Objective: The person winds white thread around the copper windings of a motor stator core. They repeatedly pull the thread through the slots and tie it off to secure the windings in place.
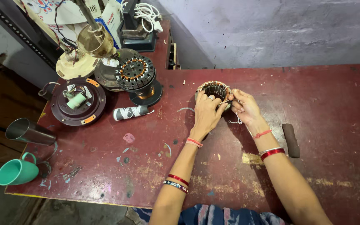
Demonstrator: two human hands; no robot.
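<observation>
A round motor stator ring (214, 88) with copper windings rests on the dark red worktable (321, 100). My left hand (206, 114) grips its near rim, fingers curled over the edge. My right hand (245, 107) pinches a thin white thread (235, 121) at the ring's right side; the loose end trails down onto the table. Both wrists wear red bangles and thread.
At the back left stand a second wound stator (136, 74) on a black base, a dark round fan cover (78, 101) and other fan parts. A black-and-white roll (130, 112), a steel tumbler (29, 132), a green mug (16, 171) and a dark stick (291, 140) lie around.
</observation>
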